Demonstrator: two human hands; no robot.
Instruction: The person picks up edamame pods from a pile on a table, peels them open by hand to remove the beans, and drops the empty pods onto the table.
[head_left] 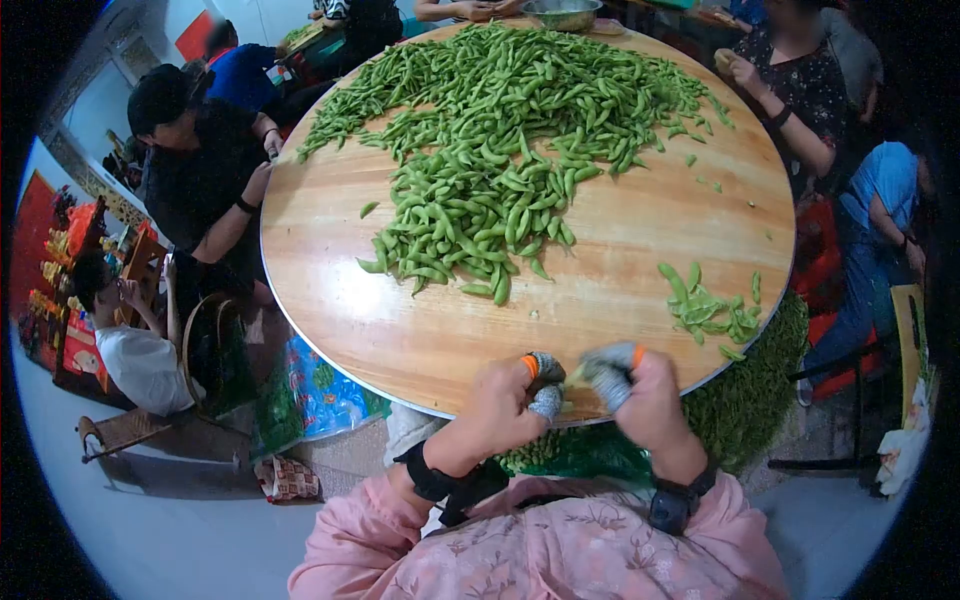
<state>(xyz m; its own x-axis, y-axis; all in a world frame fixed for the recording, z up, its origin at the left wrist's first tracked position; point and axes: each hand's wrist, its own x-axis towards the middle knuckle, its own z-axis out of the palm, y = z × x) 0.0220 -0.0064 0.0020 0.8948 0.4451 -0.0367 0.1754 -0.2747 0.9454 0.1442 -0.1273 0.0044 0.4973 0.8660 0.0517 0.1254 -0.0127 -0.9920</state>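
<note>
1. The green pods (480, 90) fill a broad heap from the top of the frame towards its centre; a smaller cluster of pods (705, 312) lies at right, by the rim.
2. At lower centre, the left hand (497, 405) and right hand (655, 405) meet at the near edge of the round wooden surface (350, 300), both with fingers curled inward. A blurred pale-green bit shows between them, perhaps a pod; I cannot tell whether either grip is clenched on it.
3. Grey finger covers with orange bands likely shield the skin. Working close to the body probably spares the arms, with the main heap ahead to draw from and the cluster kept apart.
4. Bare wood between heap and hands gives sideways room. The rim curves just below the hands, and the right-hand cluster sits close to it, so a wide sweep could push pods over.
</note>
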